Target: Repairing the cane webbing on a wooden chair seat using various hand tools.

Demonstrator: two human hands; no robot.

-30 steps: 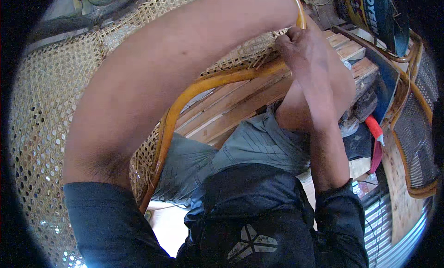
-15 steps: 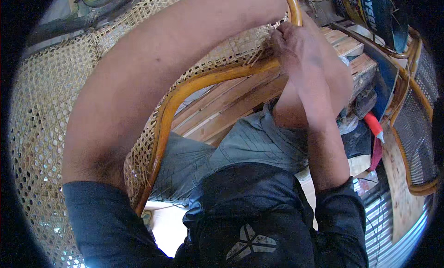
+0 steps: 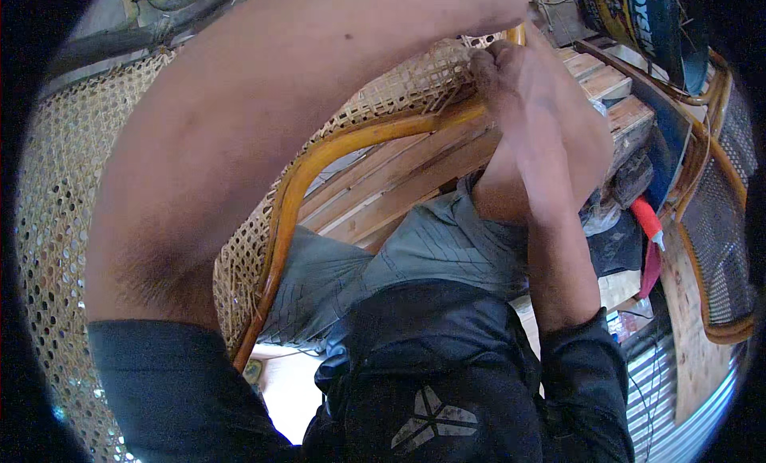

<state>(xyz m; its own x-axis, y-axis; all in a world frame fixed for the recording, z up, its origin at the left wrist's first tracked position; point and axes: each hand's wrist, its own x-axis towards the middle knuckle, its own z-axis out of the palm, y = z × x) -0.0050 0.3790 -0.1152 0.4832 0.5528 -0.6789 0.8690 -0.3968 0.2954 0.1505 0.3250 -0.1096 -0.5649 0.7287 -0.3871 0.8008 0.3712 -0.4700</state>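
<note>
A woven cane panel [image 3: 60, 176] spreads over the left side, bordered by a curved, honey-brown rattan frame [image 3: 299, 180]. My right hand [image 3: 511, 76] is closed at the panel's upper right edge, where the frame bends upward. Its fingers are pressed together, and whatever they pinch is hidden. Loose cane strands [image 3: 443, 100] stick out beside that hand. My left arm [image 3: 215, 120] arches across the panel toward the top edge, with the left hand itself out of sight there. Behind my right wrist stands my bent knee [image 3: 586, 140].
Wooden slats [image 3: 399, 172] lie beneath the frame. To the right are a red tube with a pale nozzle [image 3: 646, 217], another rattan piece with dark mesh [image 3: 722, 247], and a dark printed container [image 3: 650, 32]. Corrugated sheet [image 3: 694, 415] shows lower right.
My left arm has shifted up and outward to the left, its forearm now covering more of the upper frame. The right hand stays closed at nearly the same spot.
</note>
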